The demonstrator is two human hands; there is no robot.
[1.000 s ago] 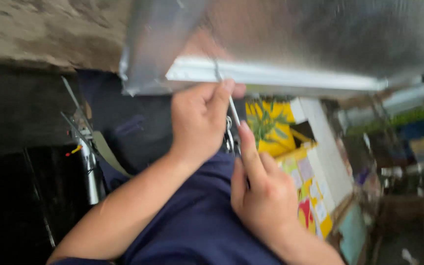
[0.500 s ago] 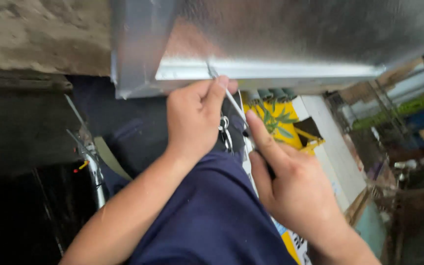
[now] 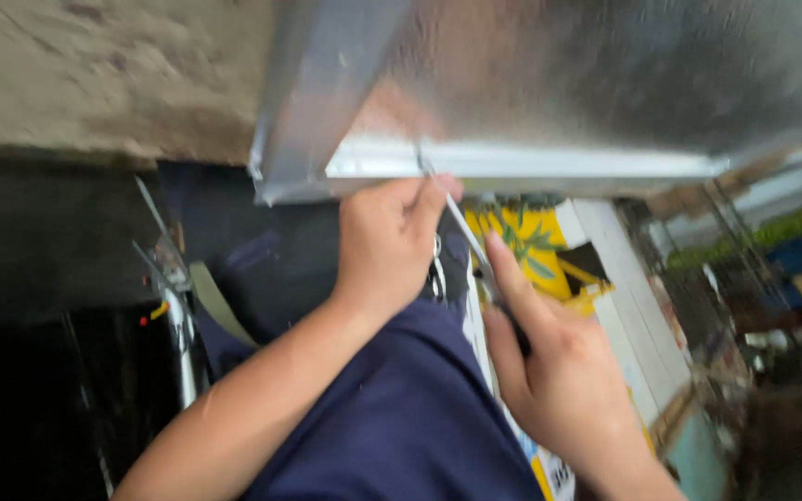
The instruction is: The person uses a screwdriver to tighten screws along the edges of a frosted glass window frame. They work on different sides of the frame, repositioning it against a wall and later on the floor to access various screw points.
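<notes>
A shiny galvanized metal sheet [image 3: 605, 74] with a folded lower edge [image 3: 531, 165] fills the top of the view. My left hand [image 3: 387, 241] is just under that edge, with thumb and fingers pinched on a thin metal tool [image 3: 461, 227] whose tip touches the fold. My right hand [image 3: 549, 371] grips the tool's lower end, forefinger stretched along it. The picture is blurred and the tool's kind is unclear.
My navy trouser leg [image 3: 401, 417] lies under both arms. A metal hand tool with a long handle [image 3: 174, 288] stands at the left against a dark floor. A yellow and white printed carton [image 3: 559, 250] is behind my hands. Rough concrete [image 3: 95, 74] is at the top left.
The view has shifted, and the sheet's corner now sits further right. My right hand has slid a little lower along the tool. My left hand keeps its pinch at the folded edge.
</notes>
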